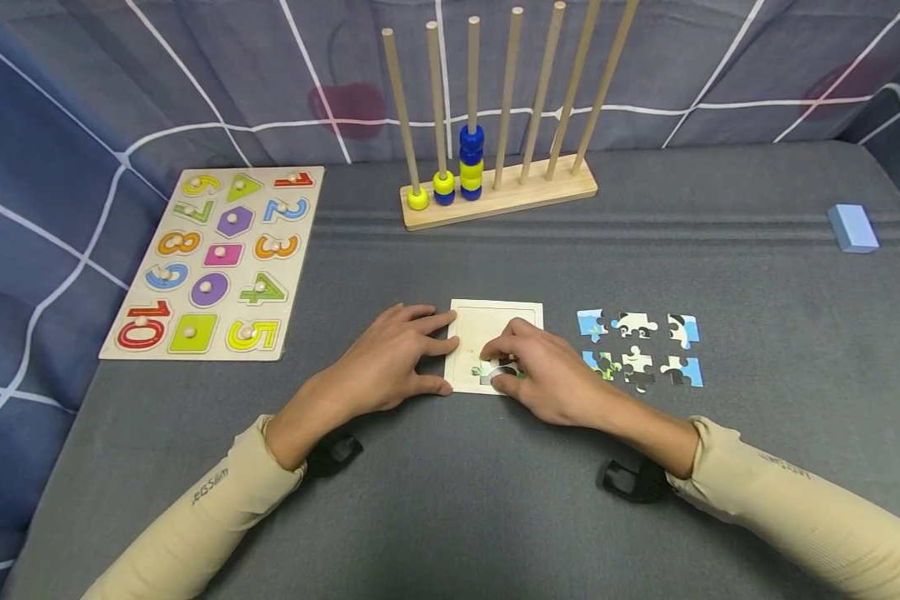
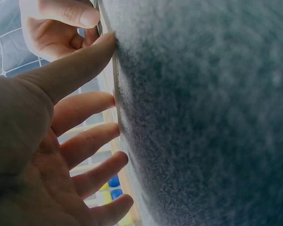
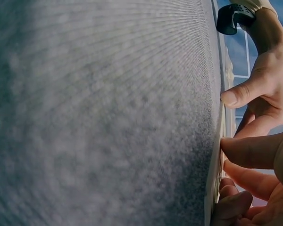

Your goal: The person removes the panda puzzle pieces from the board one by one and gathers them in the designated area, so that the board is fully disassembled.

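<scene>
A pale square puzzle board (image 1: 487,321) lies flat on the grey table. At its left edge my left hand (image 1: 386,358) rests with fingers spread; the thumb and fingertips touch the rim. My right hand (image 1: 551,375) reaches over the board's lower right part. Its thumb and index finger pinch a puzzle piece (image 1: 487,374) with green and black-and-white print inside the frame, partly hidden by the fingers. To the right lie several loose jigsaw pieces (image 1: 637,360) with panda and blue print, in two rows. The left wrist view shows the left thumb (image 2: 92,54) against the board's edge.
A number-and-shape peg board (image 1: 221,304) lies at the left. Behind stands a wooden rack (image 1: 495,200) with tall rods and yellow and blue beads. A light-blue block (image 1: 853,228) sits at the far right. Checked cloth (image 1: 682,67) hangs behind the table.
</scene>
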A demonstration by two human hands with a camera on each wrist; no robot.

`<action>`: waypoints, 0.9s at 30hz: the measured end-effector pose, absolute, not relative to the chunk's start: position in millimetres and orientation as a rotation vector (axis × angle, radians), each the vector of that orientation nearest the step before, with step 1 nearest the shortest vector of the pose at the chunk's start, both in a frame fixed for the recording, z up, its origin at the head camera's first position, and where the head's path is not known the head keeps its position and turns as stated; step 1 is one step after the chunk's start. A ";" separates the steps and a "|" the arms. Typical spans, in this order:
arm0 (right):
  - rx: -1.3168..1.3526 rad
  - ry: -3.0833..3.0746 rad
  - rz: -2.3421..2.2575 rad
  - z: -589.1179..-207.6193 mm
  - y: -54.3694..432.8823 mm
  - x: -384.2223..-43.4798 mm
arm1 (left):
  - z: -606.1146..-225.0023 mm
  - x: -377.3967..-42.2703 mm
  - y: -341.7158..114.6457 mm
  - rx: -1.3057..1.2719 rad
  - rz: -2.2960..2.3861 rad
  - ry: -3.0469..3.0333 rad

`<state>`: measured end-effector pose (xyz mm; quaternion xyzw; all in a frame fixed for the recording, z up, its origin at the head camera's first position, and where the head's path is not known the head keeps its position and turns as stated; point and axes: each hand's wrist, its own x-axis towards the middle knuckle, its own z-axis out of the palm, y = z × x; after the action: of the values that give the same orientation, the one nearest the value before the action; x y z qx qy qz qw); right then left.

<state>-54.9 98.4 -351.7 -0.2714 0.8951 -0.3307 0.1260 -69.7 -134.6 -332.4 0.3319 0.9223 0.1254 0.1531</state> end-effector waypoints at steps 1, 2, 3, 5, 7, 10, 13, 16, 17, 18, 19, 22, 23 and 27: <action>-0.788 2.606 -0.965 -351.7 98.4 -54.9 | -332.5 -69.6 -134.7 0.952 0.358 2.646; -0.786 2.606 -0.968 -351.8 98.5 -54.9 | -332.6 -69.5 -134.7 0.951 0.358 2.646; -0.785 2.606 -0.972 -351.9 98.5 -54.9 | -332.8 -69.6 -134.6 0.948 0.358 2.646; -0.786 2.602 -0.983 -352.2 98.7 -54.9 | -332.9 -69.8 -134.4 0.943 0.357 2.645; -0.791 2.600 -0.996 -352.5 98.9 -54.8 | -332.9 -70.0 -134.2 0.941 0.358 2.646; -0.801 2.594 -1.011 -352.5 99.2 -54.8 | -332.9 -70.3 -134.1 0.946 0.362 2.648; -0.807 2.594 -1.018 -352.5 99.5 -54.6 | -333.1 -70.4 -134.2 0.953 0.367 2.650; -0.813 2.593 -1.033 -352.9 100.3 -54.5 | -333.1 -70.4 -134.4 0.960 0.370 2.651; -0.811 2.582 -1.054 -353.0 100.7 -54.5 | -333.0 -70.4 -134.4 0.962 0.371 2.651; -0.807 2.566 -1.081 -353.2 101.2 -54.6 | -332.9 -70.3 -134.5 0.964 0.372 2.651; -0.802 2.546 -1.114 -353.5 101.7 -55.0 | -332.9 -70.2 -134.5 0.965 0.374 2.651; -0.783 2.473 -1.215 -354.2 103.3 -56.4 | -332.9 -70.1 -134.6 0.963 0.375 2.651; -0.776 2.449 -1.243 -354.3 103.7 -56.9 | -332.9 -70.0 -134.6 0.961 0.375 2.651; -0.762 2.413 -1.275 -354.1 104.3 -57.7 | -333.5 -69.2 -134.9 0.958 0.364 2.652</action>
<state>-57.7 104.3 -354.1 -0.2659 0.8415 -0.4445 0.1535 -69.2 -134.9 -333.5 0.3334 0.9223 0.1265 0.1488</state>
